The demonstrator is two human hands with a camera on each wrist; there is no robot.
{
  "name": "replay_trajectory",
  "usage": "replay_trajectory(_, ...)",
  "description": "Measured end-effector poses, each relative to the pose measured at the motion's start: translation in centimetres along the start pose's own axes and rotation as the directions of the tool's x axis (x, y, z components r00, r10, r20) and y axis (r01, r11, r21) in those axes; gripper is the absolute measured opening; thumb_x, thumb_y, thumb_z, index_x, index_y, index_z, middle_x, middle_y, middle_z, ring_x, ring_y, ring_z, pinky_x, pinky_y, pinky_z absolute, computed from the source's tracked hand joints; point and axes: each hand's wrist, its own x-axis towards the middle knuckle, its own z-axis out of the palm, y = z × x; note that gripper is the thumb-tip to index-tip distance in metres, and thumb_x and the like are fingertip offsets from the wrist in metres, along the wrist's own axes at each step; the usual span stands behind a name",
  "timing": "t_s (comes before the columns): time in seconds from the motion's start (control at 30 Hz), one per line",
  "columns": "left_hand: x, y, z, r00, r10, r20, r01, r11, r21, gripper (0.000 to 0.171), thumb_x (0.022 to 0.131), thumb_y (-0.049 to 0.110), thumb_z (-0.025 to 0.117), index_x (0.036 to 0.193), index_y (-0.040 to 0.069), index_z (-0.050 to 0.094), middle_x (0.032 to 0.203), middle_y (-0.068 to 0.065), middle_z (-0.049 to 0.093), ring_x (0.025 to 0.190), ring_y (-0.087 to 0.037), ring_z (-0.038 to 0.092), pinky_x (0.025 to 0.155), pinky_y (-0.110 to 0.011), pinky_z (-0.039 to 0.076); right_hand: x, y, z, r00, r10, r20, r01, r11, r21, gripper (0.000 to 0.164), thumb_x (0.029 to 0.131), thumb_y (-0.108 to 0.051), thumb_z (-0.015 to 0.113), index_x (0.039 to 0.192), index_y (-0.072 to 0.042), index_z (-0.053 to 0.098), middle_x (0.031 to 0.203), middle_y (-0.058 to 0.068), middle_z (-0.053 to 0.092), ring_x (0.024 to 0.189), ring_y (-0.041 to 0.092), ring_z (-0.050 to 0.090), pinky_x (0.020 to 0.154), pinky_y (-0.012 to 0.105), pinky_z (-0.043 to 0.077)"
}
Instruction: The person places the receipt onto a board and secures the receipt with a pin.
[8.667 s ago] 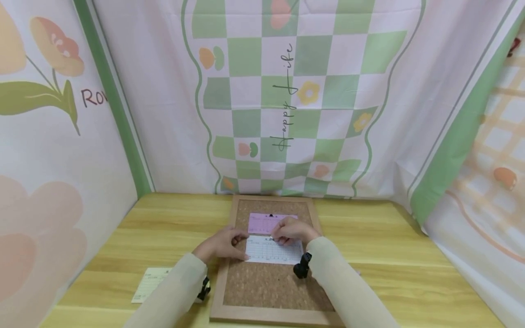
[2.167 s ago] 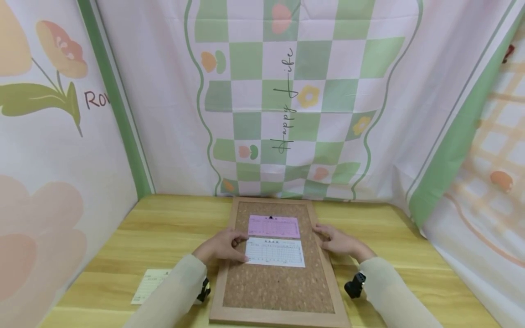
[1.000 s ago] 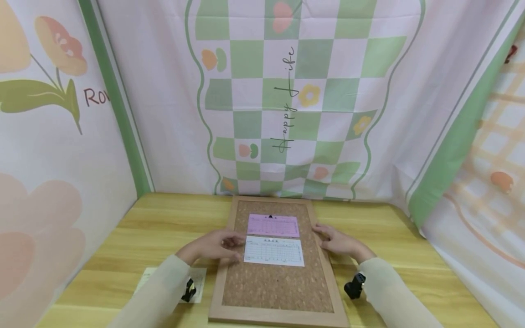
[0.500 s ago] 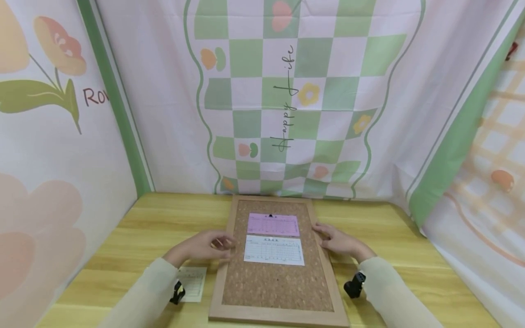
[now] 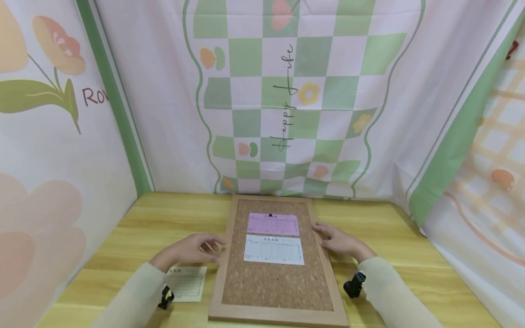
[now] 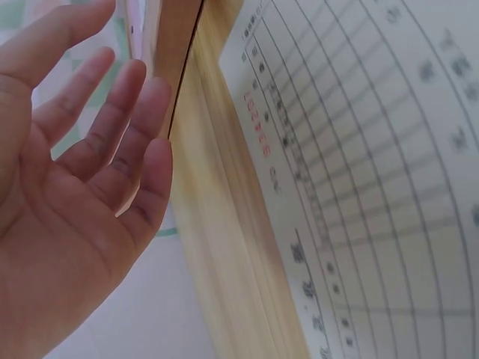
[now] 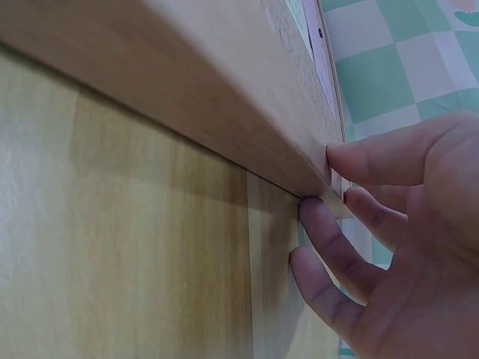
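A wood-framed cork board (image 5: pixel 279 287) lies on the table, with a pink printed slip (image 5: pixel 272 224) above a white printed slip (image 5: pixel 274 250). A small black pin (image 5: pixel 270 215) sits at the pink slip's top edge. My left hand (image 5: pixel 190 248), fingers loosely bent and holding nothing, is beside the board's left frame; its palm (image 6: pixel 82 217) shows in the left wrist view. My right hand (image 5: pixel 340 241) holds the right frame edge, thumb (image 7: pixel 382 161) on its top and fingertips along its side. A pale yellow slip (image 5: pixel 188 287) lies partly under the left forearm.
The wooden table (image 5: pixel 410 255) extends to both sides of the board. A printed curtain (image 5: pixel 168 114) hangs behind it, and more printed cloth (image 5: pixel 53 150) closes off the left side. Black wrist cameras are strapped over both cream sleeves (image 5: pixel 393 287).
The right hand has moved from the white slip to the board's right edge. The left hand has left the white slip's left edge and drawn left off the board, uncovering more of the yellow slip.
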Motion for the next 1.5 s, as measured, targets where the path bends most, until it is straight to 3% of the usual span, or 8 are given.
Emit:
replay_trajectory(0.23,-1.3,-0.6,-0.7,1.000,-0.011,0.017,0.011,1.000,0.011,0.049,0.093,0.026,0.072,0.134,0.003,0.058,0.119,-0.012,0.062,0.108,-0.029,0.060,0.092,-0.042,0.051,0.0,0.1,0.0,1.000,0.014,-0.011,-0.013,1.000,0.021,0.058,0.098,-0.004,0.054,0.152,0.006,0.033,0.156,0.038,0.016,0.140,0.058,0.014,0.109,0.069,0.019)
replay_trajectory(0.47,-2.8,-1.5,-1.4,0.995,-0.097,0.030,0.098,0.995,-0.031,0.047,0.094,0.021,0.072,0.135,0.004,0.057,0.117,-0.012,0.061,0.105,-0.027,0.060,0.090,-0.041,0.051,-0.1,-0.2,0.2,1.000,0.020,-0.015,-0.020,1.000,0.015,0.058,0.097,-0.004,0.054,0.151,0.005,0.035,0.156,0.036,0.016,0.141,0.058,0.015,0.109,0.069,0.019)
replay_trajectory(0.73,-4.5,-2.3,-2.6,0.992,-0.123,-0.016,0.123,0.992,-0.034,0.051,0.091,0.020,0.075,0.135,0.001,0.056,0.117,-0.014,0.062,0.103,-0.028,0.061,0.089,-0.046,0.051,-0.1,-0.2,0.1,0.999,0.029,-0.014,-0.029,0.999,0.023,0.059,0.097,-0.004,0.054,0.152,0.005,0.034,0.156,0.037,0.016,0.141,0.058,0.015,0.109,0.069,0.021)
replay_trajectory(1.07,-5.9,-2.6,-3.5,0.990,-0.138,-0.041,0.137,0.990,-0.025,0.055,0.090,0.018,0.076,0.135,-0.002,0.054,0.117,-0.016,0.063,0.104,-0.032,0.061,0.088,-0.039,0.052,0.0,0.2,0.2,1.000,0.016,-0.016,-0.016,1.000,0.024,0.059,0.098,-0.003,0.054,0.152,0.005,0.034,0.156,0.037,0.016,0.141,0.057,0.014,0.110,0.068,0.020)
replay_trajectory(1.17,-6.6,-2.8,-3.6,0.989,-0.142,-0.041,0.141,0.990,-0.030,0.055,0.090,0.017,0.076,0.135,-0.004,0.054,0.118,-0.018,0.063,0.105,-0.034,0.060,0.090,-0.044,0.052,0.1,0.3,0.3,1.000,0.015,-0.017,-0.015,1.000,0.023,0.059,0.098,-0.004,0.054,0.152,0.005,0.034,0.156,0.037,0.016,0.141,0.057,0.014,0.109,0.068,0.020)
replay_trajectory(1.5,-8.6,-3.8,-4.5,0.967,-0.227,-0.116,0.229,0.973,0.006,0.050,0.086,0.018,0.078,0.128,-0.002,0.059,0.117,-0.016,0.062,0.104,-0.032,0.060,0.089,-0.049,0.051,0.0,0.1,0.2,1.000,0.019,-0.014,-0.018,0.999,0.033,0.059,0.098,-0.004,0.054,0.152,0.005,0.033,0.156,0.037,0.015,0.141,0.058,0.013,0.109,0.069,0.020)
